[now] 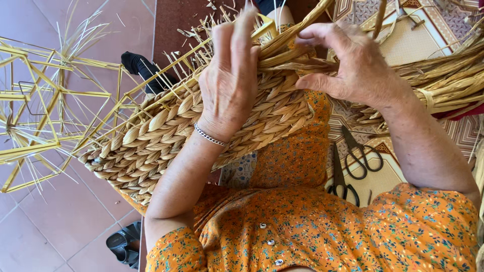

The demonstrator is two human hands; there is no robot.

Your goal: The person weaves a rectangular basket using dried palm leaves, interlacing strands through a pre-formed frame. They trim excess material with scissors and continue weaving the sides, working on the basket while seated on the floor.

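Note:
A half-woven basket (151, 136) of thick braided straw on a yellow frame lies across my lap, tilted to the left. My left hand (229, 75), with a silver bracelet at the wrist, presses on the woven edge, fingers up among the upright stakes. My right hand (348, 63) pinches a loose straw strand (287, 53) at the top of the weave and holds it against the basket. Bare yellow stakes (166, 65) stick out along the upper rim.
Two black scissors (353, 161) lie on a patterned mat to my right. A bundle of loose straw (448, 75) lies at the upper right. A bare yellow frame (35, 100) stands on the red tile floor at left. A black sandal (123, 244) sits bottom left.

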